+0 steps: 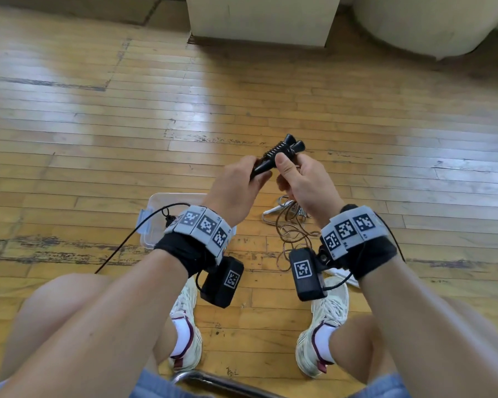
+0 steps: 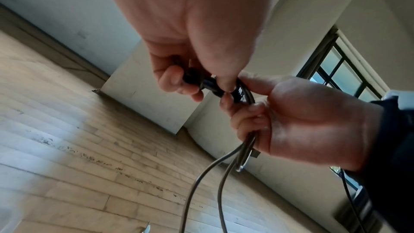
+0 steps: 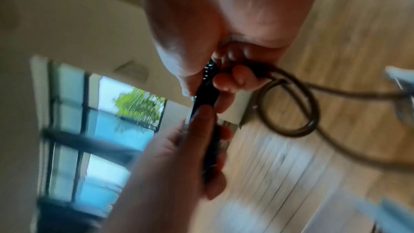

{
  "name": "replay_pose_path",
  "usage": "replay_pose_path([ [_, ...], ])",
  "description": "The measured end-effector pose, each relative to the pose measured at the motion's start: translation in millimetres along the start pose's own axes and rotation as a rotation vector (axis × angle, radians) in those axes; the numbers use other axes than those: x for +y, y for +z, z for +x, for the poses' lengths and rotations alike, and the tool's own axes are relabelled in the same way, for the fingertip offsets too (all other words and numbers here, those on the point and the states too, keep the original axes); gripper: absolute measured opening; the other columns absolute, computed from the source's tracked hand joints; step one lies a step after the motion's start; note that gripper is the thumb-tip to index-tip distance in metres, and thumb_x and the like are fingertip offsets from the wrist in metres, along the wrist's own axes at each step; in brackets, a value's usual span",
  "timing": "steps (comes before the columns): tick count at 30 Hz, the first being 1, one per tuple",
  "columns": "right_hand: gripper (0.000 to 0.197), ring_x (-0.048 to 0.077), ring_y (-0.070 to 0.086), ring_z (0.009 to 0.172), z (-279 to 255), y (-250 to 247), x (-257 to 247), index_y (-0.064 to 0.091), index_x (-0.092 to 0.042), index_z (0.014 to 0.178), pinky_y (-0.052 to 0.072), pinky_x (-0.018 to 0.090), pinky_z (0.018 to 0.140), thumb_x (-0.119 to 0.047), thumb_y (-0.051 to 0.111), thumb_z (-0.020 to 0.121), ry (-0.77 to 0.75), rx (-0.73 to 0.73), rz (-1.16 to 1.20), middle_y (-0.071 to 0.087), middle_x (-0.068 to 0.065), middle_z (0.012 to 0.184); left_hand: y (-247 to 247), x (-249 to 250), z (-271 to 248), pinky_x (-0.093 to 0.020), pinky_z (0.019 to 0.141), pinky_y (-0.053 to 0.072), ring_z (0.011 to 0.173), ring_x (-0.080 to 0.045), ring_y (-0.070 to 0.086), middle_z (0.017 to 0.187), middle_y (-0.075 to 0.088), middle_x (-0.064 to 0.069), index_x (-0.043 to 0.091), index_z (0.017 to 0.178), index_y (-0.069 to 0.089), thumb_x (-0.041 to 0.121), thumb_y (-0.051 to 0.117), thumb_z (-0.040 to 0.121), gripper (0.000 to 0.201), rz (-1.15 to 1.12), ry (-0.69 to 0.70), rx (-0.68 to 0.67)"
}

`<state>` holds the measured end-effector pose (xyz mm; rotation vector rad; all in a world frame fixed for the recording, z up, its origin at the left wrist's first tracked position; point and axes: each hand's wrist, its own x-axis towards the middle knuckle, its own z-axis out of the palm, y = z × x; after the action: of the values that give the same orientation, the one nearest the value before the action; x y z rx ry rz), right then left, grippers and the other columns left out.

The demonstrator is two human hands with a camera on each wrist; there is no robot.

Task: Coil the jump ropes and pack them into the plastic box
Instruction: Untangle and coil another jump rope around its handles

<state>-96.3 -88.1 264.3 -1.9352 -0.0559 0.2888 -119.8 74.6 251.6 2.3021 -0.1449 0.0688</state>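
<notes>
A black jump rope's two handles (image 1: 282,150) are held side by side above the floor, with a ribbed or wound band across their middle. My left hand (image 1: 253,170) grips their near ends, and the left wrist view shows its fingers (image 2: 177,81) curled round a black handle (image 2: 201,82). My right hand (image 1: 285,168) pinches the handles with its thumb while its other fingers (image 2: 248,121) hold strands of cord (image 2: 244,148). The thin brownish cord (image 1: 289,234) hangs down to the floor in loose loops. The clear plastic box (image 1: 156,222) sits on the floor under my left wrist.
A second rope with white handles (image 1: 272,211) lies tangled on the wooden floor beneath my right hand. My two feet in white shoes (image 1: 184,317) are planted near it. A pale pillar base (image 1: 259,21) stands far ahead. A metal chair bar (image 1: 213,382) is at the bottom.
</notes>
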Motion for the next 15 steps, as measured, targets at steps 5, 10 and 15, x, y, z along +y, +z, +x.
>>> replay_pose_path([
  [5, 0.026, 0.009, 0.044, 0.055, -3, -3, -2, 0.061, -0.002, 0.100, 0.034, 0.019, 0.053, -0.025, 0.049, 0.105, -0.005, -0.195, 0.258, 0.056, -0.001, 0.064, -2, 3, 0, -0.030, 0.050, 0.043, 0.055, -0.016, 0.053, 0.076, 0.069, -0.004, 0.004, 0.099, 0.065, 0.028, 0.057, 0.102, 0.026, -0.328, -0.171, 0.084],
  [10, 0.016, 0.011, 0.049, 0.059, -4, -4, -9, 0.064, -0.007, 0.095, 0.040, 0.021, 0.056, -0.020, 0.057, 0.100, 0.091, -0.235, 0.401, 0.061, 0.002, 0.069, -2, 16, -2, -0.023, 0.041, 0.035, 0.049, -0.014, 0.048, 0.071, 0.062, -0.010, 0.000, 0.110, 0.058, 0.019, 0.058, 0.101, 0.021, -0.733, -0.368, 0.100],
  [15, 0.034, 0.009, 0.041, 0.052, 1, -5, -6, 0.063, -0.009, 0.089, 0.030, 0.026, 0.056, -0.042, 0.071, 0.085, 0.223, -0.207, 0.374, 0.058, 0.000, 0.065, -12, 19, -5, -0.017, 0.039, 0.029, 0.047, -0.012, 0.040, 0.071, 0.061, -0.014, 0.004, 0.108, 0.053, 0.019, 0.052, 0.104, 0.015, -0.979, -0.409, -0.005],
])
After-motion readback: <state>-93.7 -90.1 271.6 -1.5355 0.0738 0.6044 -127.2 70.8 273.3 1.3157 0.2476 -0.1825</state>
